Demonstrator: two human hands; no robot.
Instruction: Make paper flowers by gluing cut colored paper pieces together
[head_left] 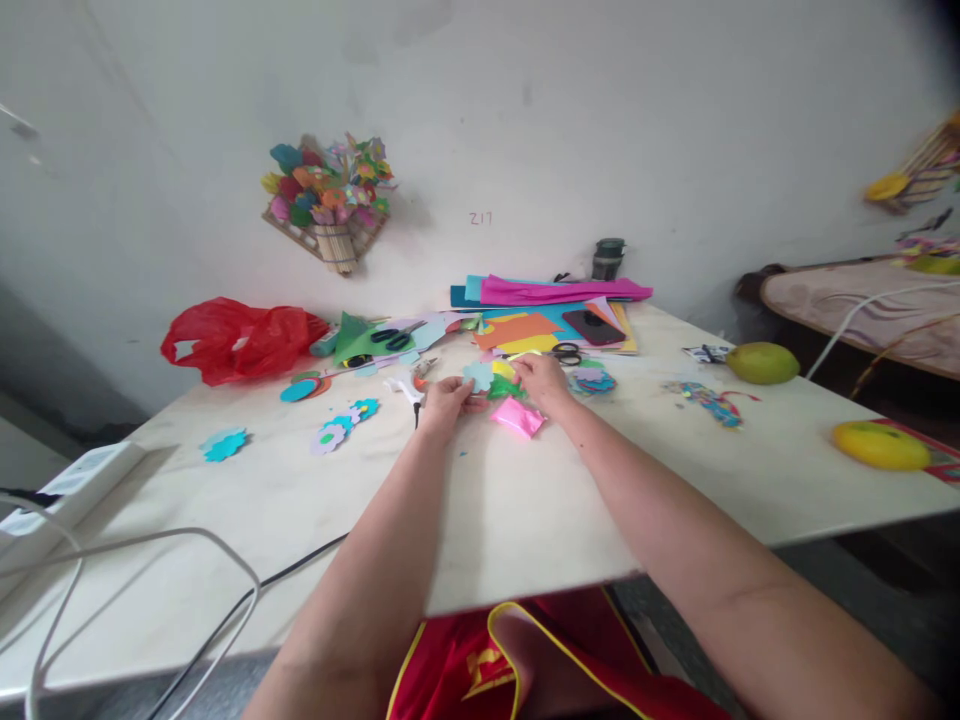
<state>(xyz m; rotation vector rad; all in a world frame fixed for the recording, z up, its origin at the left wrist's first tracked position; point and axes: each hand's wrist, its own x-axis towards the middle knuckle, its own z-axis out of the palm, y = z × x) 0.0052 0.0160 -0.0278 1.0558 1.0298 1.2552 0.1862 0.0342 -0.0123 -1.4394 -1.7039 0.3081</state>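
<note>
Pinching a pale blue paper flower (478,376) by its near left side, the left hand (446,402) held its thumb and fingers close together over the bench (487,530). From where I stood, the flower sat just past those fingertips, in the gap between the two hands and nearer the left one. The right hand (546,380) was bent inward with its fingers drawn together beside a small yellow piece (504,370); I could not tell whether it gripped anything.

Between the hands, on the near side, lay a shiny pink packet (519,418), with some crumpled green material (502,387) just behind it. Left of the left hand was a white tool (403,388) with a black cord, and farther left lay a row of purple and blue paper flowers (345,425) and a few round discs (301,390). Another pile of cut flowers (592,381) lay just right of the right hand, near black-handled scissors (566,352).

Farther back, a dark phone (592,327) rested on coloured sheets (517,330). A red plastic bag (240,340) slumped at the far left, while two yellowish fruits (763,363) lay well off to the right. A bright handmade bouquet (330,195) hung on the wall.
</note>
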